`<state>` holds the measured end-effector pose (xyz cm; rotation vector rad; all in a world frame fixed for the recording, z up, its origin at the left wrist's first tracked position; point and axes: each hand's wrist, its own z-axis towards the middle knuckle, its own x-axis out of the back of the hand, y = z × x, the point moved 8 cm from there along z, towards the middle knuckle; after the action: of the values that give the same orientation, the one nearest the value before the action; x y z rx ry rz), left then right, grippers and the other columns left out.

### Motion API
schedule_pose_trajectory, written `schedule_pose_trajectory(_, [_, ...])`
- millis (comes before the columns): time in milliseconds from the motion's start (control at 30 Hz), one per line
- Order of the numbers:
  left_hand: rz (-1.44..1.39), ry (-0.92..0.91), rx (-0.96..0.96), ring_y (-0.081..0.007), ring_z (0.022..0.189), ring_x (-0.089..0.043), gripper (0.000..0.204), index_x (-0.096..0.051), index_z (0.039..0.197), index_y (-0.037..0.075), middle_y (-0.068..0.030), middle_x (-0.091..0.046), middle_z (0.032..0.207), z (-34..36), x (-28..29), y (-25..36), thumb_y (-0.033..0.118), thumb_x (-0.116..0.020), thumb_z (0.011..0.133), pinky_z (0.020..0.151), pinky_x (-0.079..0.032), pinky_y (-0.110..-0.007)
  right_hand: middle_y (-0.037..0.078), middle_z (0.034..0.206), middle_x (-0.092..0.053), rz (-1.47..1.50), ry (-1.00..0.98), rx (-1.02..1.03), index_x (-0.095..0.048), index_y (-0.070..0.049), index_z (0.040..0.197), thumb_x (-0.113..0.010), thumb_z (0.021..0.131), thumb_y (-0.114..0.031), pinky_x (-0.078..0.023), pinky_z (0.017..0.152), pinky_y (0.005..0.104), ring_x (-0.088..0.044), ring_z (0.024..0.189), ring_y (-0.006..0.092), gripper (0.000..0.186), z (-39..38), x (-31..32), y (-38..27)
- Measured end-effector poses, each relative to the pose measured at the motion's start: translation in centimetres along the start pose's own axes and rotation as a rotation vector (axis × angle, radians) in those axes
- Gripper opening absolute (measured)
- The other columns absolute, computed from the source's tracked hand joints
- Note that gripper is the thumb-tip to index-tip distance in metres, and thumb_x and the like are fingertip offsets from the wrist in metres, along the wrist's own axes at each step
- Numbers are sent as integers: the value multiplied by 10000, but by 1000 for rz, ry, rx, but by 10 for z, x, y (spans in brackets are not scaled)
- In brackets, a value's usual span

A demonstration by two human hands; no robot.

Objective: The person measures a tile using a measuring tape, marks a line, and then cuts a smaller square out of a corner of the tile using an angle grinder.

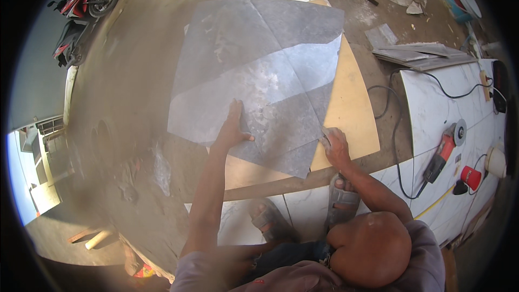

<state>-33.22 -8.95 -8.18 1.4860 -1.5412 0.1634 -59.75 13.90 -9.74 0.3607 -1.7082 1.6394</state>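
On the broad grey tile (227, 86), which is lying in front of the sandalled feet (341, 197), the left hand (232, 130) is being laid with fingers reaching forward and thumb spread aside, seemingly so that the tile is being steadied from above. At the tile's right edge the right hand (336, 146) is being held with its fingers curled close together; whether something thin is being pinched there cannot be told. Beside those fingertips a thin straight line is ending, and the tile's face is being crossed by it at a slant; whether a mark, a cut or a seam is being shown is unclear. The tile is being borne by a flat yellowish board (354, 103), probably so that its underside is being spared the rough, dusty ground (135, 103). The tile's smooth, cloudy surface is being brightened by a glossy patch of light. Further right, glossy white tiles (432, 97) with grey veins are being used as a resting place for a red and black grinder (444, 151), whose round disc is being left uppermost, and its black cable (400, 167) is being looped loosely beside the board.
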Motion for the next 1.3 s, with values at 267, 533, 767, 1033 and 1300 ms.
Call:
schedule_pose_trajectory(267, [-4, 11, -11, -343, 1569, -59, 1412, -83, 1614, 27, -228, -28, 1688, 2, 3, 1, 140, -969, 520, 1274, -170, -401, 165, 1045, -589, -12, 23, -33, -632, -29, 1234, -673, 902, -122, -435, 835, 472, -562, 974, 371, 348, 2, 0, -2])
schedule_pose_trajectory(533, [20, 15, -15, -313, 1568, -82, 1346, -123, 1621, 69, -183, -35, 1697, 5, 4, 5, 176, -955, 568, 1265, -216, -398, 162, 1047, -591, -2, 13, -62, -632, -29, 1247, -665, 914, -135, -439, 839, 467, -570, 981, 367, 351, 3, 0, 2])
schedule_pose_trajectory(767, [34, 22, -13, -320, 1567, -88, 1340, -121, 1621, 68, -193, -37, 1695, 6, 4, 3, 159, -949, 571, 1262, -221, -398, 163, 1049, -593, -10, 12, -63, -624, -34, 1260, -662, 923, -150, -438, 838, 473, -577, 984, 368, 359, 3, 0, 2])
schedule_pose_trajectory(1033, [33, 11, -7, -320, 1568, -81, 1344, -111, 1622, 69, -190, -24, 1696, 6, 5, 5, 157, -949, 574, 1260, -228, -407, 152, 1041, -602, -5, 32, -54, -629, -31, 1240, -684, 902, -120, -442, 821, 465, -583, 971, 365, 354, 4, 1, 0])
schedule_pose_trajectory(1300, [-8, 4, -17, -350, 1568, -63, 1404, -91, 1606, 0, -238, -33, 1685, 7, 4, 5, 155, -966, 520, 1276, -160, -396, 156, 1050, -606, -2, 35, -57, -628, -30, 1242, -687, 901, -121, -440, 818, 468, -585, 974, 368, 358, 3, 1, 2])
